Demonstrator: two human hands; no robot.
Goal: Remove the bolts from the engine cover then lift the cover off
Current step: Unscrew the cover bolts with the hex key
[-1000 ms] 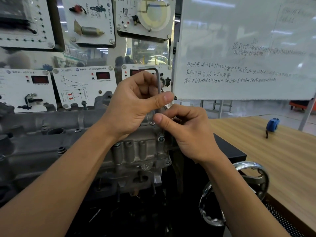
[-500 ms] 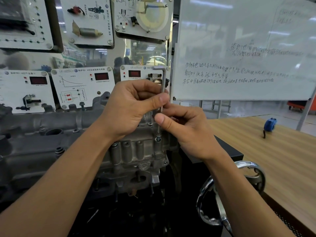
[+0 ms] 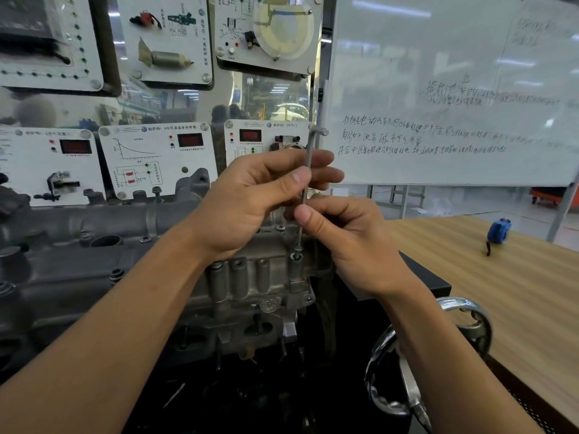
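Unbolting in progress.
Left hand [image 3: 250, 202] and right hand [image 3: 354, 245] pinch key [image 3: 310, 142] in right bolt [image 3: 297, 255]; other bolts [image 3: 146, 239], cover [image 3: 94, 220] remain.

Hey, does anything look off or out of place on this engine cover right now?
Nothing looks damaged or spilled. The hex key stands nearly upright in a bolt at the right end of the engine cover, pinched by the left hand and right hand. One far bolt seems to stand proud, likely loosened.
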